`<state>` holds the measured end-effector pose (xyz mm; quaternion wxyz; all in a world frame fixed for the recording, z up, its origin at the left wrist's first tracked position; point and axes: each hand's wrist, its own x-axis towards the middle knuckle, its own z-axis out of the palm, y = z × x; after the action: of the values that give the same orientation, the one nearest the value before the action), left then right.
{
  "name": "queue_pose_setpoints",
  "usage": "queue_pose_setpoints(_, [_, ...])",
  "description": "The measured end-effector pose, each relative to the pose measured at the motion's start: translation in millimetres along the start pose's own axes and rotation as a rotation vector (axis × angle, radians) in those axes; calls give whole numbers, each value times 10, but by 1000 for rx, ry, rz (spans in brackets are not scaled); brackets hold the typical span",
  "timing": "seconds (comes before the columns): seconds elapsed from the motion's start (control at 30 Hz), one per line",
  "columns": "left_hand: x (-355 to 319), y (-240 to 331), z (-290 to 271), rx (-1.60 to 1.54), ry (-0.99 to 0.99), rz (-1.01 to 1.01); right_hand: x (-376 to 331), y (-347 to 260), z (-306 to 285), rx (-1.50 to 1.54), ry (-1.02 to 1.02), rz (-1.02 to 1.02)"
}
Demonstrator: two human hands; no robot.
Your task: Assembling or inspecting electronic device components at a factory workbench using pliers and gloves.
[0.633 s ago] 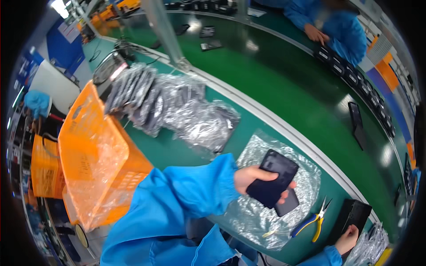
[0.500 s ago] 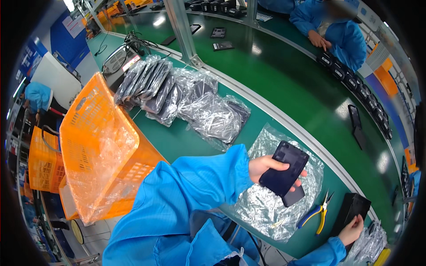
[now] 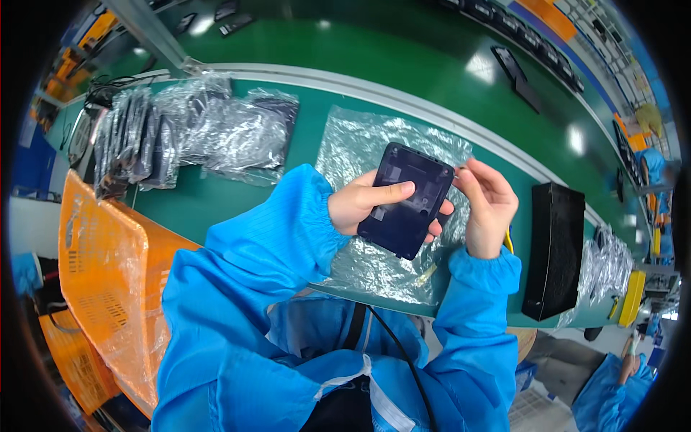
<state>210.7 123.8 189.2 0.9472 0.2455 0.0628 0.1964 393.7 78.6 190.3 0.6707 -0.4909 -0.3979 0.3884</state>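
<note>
I have left hand (image 3: 356, 204) holding black case (image 3: 407, 216), thumb on top, between tabletop (image 3: 191, 198) near and far edges; right hand (image 3: 491, 210) pinched narrow by case corner, contents unclear.

A factory workshop, shown by the green assembly line (image 3: 389, 59), orange crate (image 3: 108, 248) and bagged parts (image 3: 241, 133)

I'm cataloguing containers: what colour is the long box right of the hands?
The long box is black, best seen in the head view.

That green bench (image 3: 306, 137) has bagged dark panels (image 3: 252, 133) toward its left end, clear sheeting (image 3: 349, 147) mid-surface, a black box (image 3: 558, 245) and crumpled plastic (image 3: 603, 266) rightward.
</note>
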Motion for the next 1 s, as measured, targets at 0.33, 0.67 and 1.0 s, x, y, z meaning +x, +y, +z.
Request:
queue_pose_setpoints(0.33, [56,-145,4,151,62,-12,-130,107,-157,131,-139,82])
queue_pose_setpoints(0.67, [40,-115,17,93,25,-20,-158,124,-101,-98,-92,-191])
queue_pose_setpoints(1.0, [53,-101,-32,94,10,-86,-92,96,-109,-411,-143,-513])
